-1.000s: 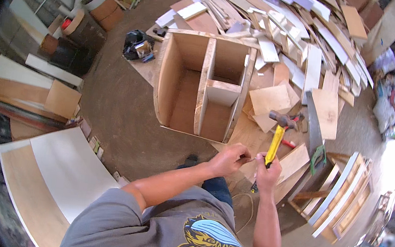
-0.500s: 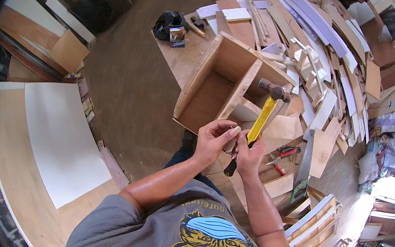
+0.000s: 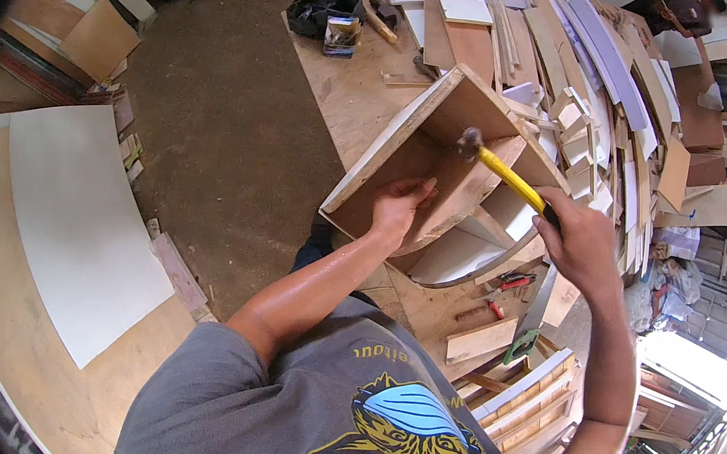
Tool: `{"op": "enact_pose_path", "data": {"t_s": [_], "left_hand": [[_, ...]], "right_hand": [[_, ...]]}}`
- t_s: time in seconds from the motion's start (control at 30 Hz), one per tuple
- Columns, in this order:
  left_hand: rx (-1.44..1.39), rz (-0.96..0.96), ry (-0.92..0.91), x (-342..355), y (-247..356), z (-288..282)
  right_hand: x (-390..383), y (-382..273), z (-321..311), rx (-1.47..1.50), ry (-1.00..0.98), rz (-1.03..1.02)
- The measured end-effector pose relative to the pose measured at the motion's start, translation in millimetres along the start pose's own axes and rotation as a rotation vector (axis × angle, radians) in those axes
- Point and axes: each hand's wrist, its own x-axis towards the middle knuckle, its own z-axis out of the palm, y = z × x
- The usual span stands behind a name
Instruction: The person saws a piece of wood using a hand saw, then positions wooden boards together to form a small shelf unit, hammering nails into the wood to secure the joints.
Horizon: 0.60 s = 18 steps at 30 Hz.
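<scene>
Both hands had parted since the earlier frame, where they met near the centre over the hammer's handle. By now the right hand (image 3: 575, 239) was out to the right of centre, and the hammer (image 3: 514, 180) slanted from it toward the upper left. Meanwhile the left hand (image 3: 400, 209) had gone into the larger compartment of the cabinet (image 3: 393, 131), left of the divider (image 3: 472, 190).

That cabinet stood just above the frame's centre, on the plywood (image 3: 353, 90). The right fist was wrapped firmly round the end of the handle. On the left, thumb and fingers were bent toward each other; whether they pinched anything small, I could not tell. Nor could I tell whether the hammer's head touched wood.

With the head so near the left thumb, a poorly aimed blow could have caught it, I judged, or glanced off the divider's narrow edge. A hard knock might also have shifted the cabinet, as neither hand appeared to brace it. Loose tools lay near its lower right: pliers (image 3: 517, 282) and a saw (image 3: 540, 299), which a sliding cabinet might have bumped.
</scene>
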Motion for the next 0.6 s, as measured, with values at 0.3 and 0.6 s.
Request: {"op": "enact_pose_path", "data": {"t_s": [0.3,0.6], "left_hand": [[0.192,-0.018,-0.004,-11.7,2.3,15.9],[0.170,0.055,-0.033,-27.8,5.0,26.2]], "right_hand": [[72.3,-2.7,-9.3,-0.434,-0.156,-0.199],[89.5,-8.1,-30.1,-0.403,-0.336,-0.203]]}}
